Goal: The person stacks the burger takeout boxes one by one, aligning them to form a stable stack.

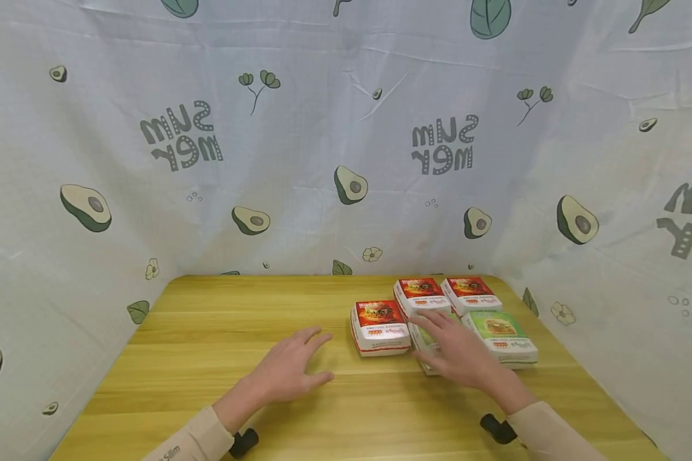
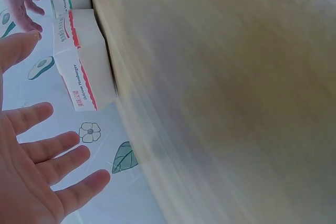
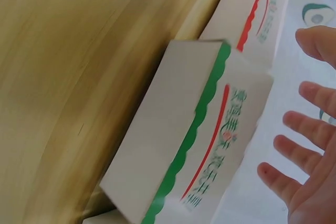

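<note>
Several hamburger boxes are grouped on the right half of the table. My right hand, fingers spread, hovers over a green-topped hamburger box and hides much of its lid. In the right wrist view those fingers stand apart from the green-trimmed box. Left of it sits a red-topped hamburger box. My left hand is above the wood, left of that red box, with fingers extended and nothing held. The left wrist view shows a gap between this hand and the red-trimmed box.
Two more red-topped boxes, one behind the hand and another beside it, stand at the back. Another green-topped box lies near the right edge of the wooden table. A printed curtain surrounds the table.
</note>
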Motion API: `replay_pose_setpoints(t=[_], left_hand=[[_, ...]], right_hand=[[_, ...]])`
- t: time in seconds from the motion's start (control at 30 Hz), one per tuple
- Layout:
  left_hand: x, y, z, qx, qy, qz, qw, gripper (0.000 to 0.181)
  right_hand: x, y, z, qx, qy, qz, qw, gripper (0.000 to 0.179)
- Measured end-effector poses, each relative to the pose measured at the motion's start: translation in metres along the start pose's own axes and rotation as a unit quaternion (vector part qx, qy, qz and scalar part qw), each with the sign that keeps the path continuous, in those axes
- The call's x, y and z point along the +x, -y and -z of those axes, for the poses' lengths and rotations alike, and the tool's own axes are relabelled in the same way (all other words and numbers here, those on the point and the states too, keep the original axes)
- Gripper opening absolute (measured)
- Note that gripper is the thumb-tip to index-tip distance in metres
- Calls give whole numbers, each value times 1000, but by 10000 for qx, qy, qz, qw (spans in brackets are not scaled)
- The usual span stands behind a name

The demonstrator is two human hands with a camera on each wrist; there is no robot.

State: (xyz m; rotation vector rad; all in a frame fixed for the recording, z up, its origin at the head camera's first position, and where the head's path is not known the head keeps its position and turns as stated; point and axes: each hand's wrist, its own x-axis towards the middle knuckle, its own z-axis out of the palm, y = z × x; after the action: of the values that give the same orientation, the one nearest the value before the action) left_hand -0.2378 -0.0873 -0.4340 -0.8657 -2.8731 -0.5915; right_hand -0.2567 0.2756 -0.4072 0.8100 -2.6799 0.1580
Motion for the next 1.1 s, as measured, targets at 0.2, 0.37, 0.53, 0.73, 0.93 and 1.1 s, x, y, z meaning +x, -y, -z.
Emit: replay_pose_setpoints(t=[0.2, 0.37, 0.53, 0.73, 0.93, 1.1], left_hand=[[-2, 0, -2, 39, -92, -76, 9999, 70], [-2, -1, -3, -14, -62, -100, 9999, 69], [-2, -1, -5, -51, -56, -115, 9999, 68], [-1, -3, -6, -33, -101, -167, 9998, 69], [5, -6, -8, 10, -42, -109, 9999, 70], [12, -11, -8, 15, 39, -87, 10000, 71]], right_hand=[[-3, -11, -3, 30, -109, -13, 9999, 64], [-5, -18, -7, 156, 36, -224, 9996, 65], [-7, -22, -11, 174, 34, -317, 9993, 66], [-9, -23, -15, 78, 105, -426, 9990, 68], [-10, -24, -20, 37, 128, -393, 9991, 68], [-10, -24, -23, 53, 106, -373, 9992, 67]])
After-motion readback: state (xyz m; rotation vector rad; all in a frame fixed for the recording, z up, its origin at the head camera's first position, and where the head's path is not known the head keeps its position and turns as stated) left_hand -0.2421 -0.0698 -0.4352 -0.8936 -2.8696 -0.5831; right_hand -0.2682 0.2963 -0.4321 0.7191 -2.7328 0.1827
